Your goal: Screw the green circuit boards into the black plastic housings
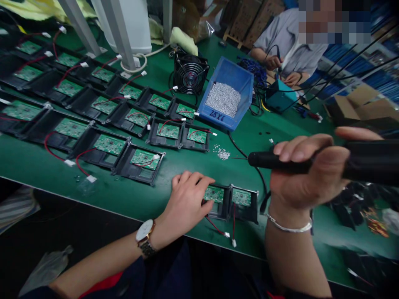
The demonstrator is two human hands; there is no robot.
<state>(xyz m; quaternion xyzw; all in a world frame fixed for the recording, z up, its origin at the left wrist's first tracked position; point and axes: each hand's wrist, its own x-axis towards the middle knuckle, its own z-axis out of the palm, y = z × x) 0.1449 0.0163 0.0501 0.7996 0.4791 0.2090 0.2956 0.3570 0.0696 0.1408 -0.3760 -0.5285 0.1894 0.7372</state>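
My right hand [307, 170] is wrapped around a black electric screwdriver [280, 161]. Its thin bit points left, its tip near a small pile of screws [223, 154] on the bench. My left hand [188, 203] grips the left side of a black plastic case [220, 212] near the front edge, thumb and forefinger at its side; part of that case is hidden under the hand. Inside it sits a green circuit board [215, 194]. Right beside it stands a second case [246, 214] with its own board. Red and black leads with white plugs [234, 243] hang toward me.
Rows of similar cases with boards [137, 166] fill the left of the green bench [174, 162]. A blue bin [218, 120] of screws, marked 25X6, and a black fan [190, 77] stand behind. A co-worker [289, 45] works at the back right. A cable [258, 176] crosses the bench.
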